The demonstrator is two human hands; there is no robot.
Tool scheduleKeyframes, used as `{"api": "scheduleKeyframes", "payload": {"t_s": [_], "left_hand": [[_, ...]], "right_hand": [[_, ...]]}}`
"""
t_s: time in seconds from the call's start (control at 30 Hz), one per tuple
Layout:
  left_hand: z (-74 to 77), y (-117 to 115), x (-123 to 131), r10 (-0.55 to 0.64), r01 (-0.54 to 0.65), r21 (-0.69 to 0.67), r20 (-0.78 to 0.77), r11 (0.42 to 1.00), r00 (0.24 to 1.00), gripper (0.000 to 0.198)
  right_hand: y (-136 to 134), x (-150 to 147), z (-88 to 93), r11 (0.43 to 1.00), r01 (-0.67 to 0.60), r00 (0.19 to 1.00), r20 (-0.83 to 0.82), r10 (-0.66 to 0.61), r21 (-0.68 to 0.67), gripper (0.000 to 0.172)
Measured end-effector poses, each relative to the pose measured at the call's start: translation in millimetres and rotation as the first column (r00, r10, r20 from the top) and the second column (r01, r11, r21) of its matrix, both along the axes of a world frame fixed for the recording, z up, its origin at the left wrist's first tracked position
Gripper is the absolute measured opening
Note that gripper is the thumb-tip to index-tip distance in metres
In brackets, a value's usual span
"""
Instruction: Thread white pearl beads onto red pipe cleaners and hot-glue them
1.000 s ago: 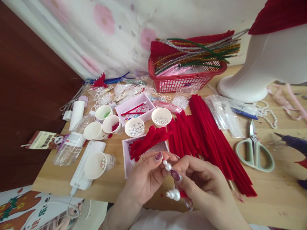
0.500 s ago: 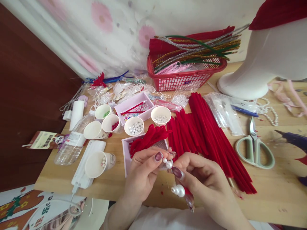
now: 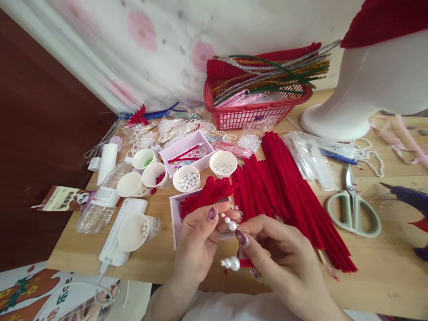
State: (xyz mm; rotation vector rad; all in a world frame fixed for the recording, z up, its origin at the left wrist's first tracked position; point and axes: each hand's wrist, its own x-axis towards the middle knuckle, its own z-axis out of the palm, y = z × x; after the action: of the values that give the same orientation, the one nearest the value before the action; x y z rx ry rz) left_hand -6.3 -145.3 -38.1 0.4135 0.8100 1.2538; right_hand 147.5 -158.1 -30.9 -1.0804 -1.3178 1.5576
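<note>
My right hand (image 3: 279, 254) is closed in a pinch just below a row of white pearl beads (image 3: 232, 226) that get smaller towards the tip. Lower down, the same hand keeps hold of a red fuzzy stem (image 3: 245, 263) ending in a second row of pearl beads (image 3: 230, 263), pointing left. My left hand (image 3: 197, 236) is close around the upper beads. Its thumb stands slightly apart from the smallest bead, and its curled fingers lie behind the row. Behind my hands, a lilac tray (image 3: 175, 218) holds bent red fuzzy pieces (image 3: 207, 196).
Several paper cups of beads (image 3: 187, 179) stand beyond the left hand, near a plastic bottle (image 3: 100, 203) and a white power strip (image 3: 122, 232). Red fuzzy stems (image 3: 294, 196), scissors (image 3: 352, 205) and a glue gun (image 3: 404, 194) lie to the right. A red basket (image 3: 254, 117) stands behind.
My left thumb has drawn back from the upper beads, and a smaller bead now shows at their tip. The lower beaded stem has swung left and shows more of its length.
</note>
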Motion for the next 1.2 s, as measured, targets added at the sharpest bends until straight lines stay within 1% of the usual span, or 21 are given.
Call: {"api": "scheduleKeyframes", "payload": {"t_s": [0.13,0.27,0.53,0.7,0.8,0.93,1.0,1.13,1.2], "left_hand": [[1.4,0.8,0.9,0.003,-0.003,0.024,0.007,1.0,1.0,0.011],[1.7,2.8,2.4,-0.004,0.004,0.019,0.001,1.0,1.0,0.016],[-3.9,1.1,1.2,-0.029,0.033,0.053,-0.084,0.998,0.996,0.014],[-2.2,0.2,2.0,-0.034,0.037,0.028,-0.099,0.999,0.995,0.012],[-0.5,0.3,2.8,-0.037,0.04,0.028,-0.103,0.999,0.994,0.012],[1.4,0.0,5.6,-0.036,0.038,0.04,-0.061,0.998,0.998,0.009],[1.9,0.0,7.0,-0.037,0.038,0.036,-0.013,0.999,0.999,0.007],[2.2,2.4,7.1,-0.03,0.03,0.005,0.084,1.0,0.996,0.016],[2.5,4.5,6.7,-0.015,0.017,-0.026,0.091,1.0,0.996,0.017]], "right_hand": [[-1.4,0.2,-1.4,0.998,-0.015,0.999,0.039,0.013,0.057,0.016],[-1.9,0.5,-2.1,0.997,-0.022,0.999,0.046,0.018,0.069,0.014],[-1.2,2.7,-1.6,0.999,-0.012,1.0,0.025,0.011,0.053,0.019],[-1.7,3.8,-3.2,0.999,-0.002,1.0,0.017,0.001,0.035,0.017],[-1.9,2.9,-2.6,1.0,0.006,1.0,0.016,-0.006,0.03,0.018],[-1.0,0.9,-0.5,0.999,0.023,0.999,0.046,-0.025,0.028,0.02],[0.1,0.4,0.3,0.998,0.026,0.997,0.068,-0.03,0.06,0.018],[2.2,0.3,1.9,0.986,0.021,0.985,0.165,-0.048,0.163,0.017],[2.9,0.4,2.8,0.985,0.029,0.979,0.194,-0.062,0.17,0.017]]}}
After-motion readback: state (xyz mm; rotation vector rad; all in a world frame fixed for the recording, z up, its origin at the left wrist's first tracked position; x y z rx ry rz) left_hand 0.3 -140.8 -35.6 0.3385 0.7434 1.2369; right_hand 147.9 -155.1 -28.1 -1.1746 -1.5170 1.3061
